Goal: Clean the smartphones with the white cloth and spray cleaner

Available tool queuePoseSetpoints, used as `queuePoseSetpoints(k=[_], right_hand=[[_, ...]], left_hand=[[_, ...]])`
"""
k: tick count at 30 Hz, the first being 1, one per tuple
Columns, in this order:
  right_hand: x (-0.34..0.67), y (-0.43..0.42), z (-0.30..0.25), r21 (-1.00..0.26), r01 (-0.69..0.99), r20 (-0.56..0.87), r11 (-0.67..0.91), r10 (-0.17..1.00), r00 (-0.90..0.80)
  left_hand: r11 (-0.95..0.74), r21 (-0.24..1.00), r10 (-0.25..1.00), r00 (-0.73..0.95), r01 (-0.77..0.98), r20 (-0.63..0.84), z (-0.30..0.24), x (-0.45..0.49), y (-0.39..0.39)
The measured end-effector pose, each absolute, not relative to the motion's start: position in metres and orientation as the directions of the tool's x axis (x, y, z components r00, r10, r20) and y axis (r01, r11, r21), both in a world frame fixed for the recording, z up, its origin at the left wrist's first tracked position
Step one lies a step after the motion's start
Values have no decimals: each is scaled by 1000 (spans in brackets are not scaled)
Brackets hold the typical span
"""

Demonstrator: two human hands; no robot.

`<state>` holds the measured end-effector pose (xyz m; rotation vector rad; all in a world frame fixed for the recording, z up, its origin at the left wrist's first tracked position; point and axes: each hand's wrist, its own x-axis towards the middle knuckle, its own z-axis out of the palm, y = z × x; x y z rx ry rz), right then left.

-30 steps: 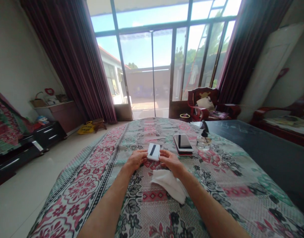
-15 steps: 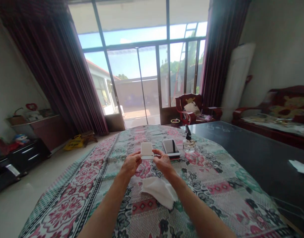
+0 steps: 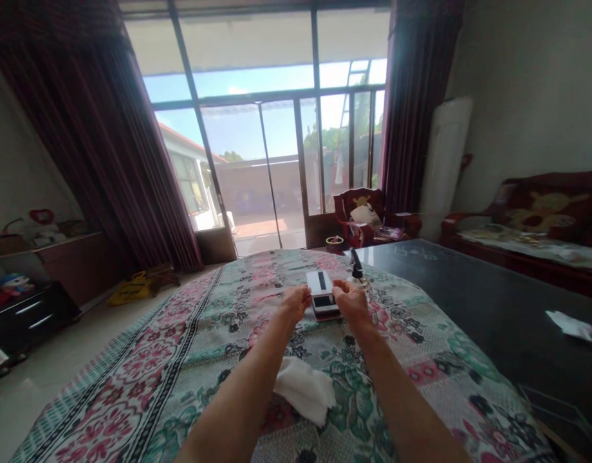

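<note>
Between my two hands is a flat white-edged device [image 3: 318, 280], like a phone or small tablet, with a glossy pale face and a dark streak across it. The fingers of my left hand [image 3: 296, 302] pinch its left edge. On the right edge, my right hand [image 3: 350, 298] grips it. Just under and nearer to me lies a stack of similar flat devices [image 3: 327, 308]; whether the held one touches it I cannot tell. Behind my right hand stands a clear bottle with a black spray head [image 3: 356, 265], its body partly hidden. A crumpled white cloth [image 3: 305, 389] lies between my forearms.
A flowered cloth [image 3: 190, 360] covers the rounded table. To the right is a dark glossy table [image 3: 489, 296] with a white paper or tissue [image 3: 571, 325]. A red wooden chair [image 3: 356, 215] and glass doors [image 3: 250, 173] are beyond.
My hands have moved right with the white device, from beside the stack to over it. The view has turned slightly right. The cloth still lies on the table.
</note>
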<state>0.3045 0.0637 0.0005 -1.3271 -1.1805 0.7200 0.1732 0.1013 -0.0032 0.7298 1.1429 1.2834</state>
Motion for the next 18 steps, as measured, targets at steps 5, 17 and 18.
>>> queuePoseSetpoints(k=[5,17,18], right_hand=[[314,72,-9,-942,307,235,136,919,316],[318,75,-17,-893,448,199,41,928,314],[318,74,-17,-891,452,197,37,929,313]], left_hand=[[214,938,968,-72,-272,-242,-8,185,108],[132,979,983,-111,-153,-150,-25,189,120],[124,981,987,-88,-147,-138,-27,188,121]])
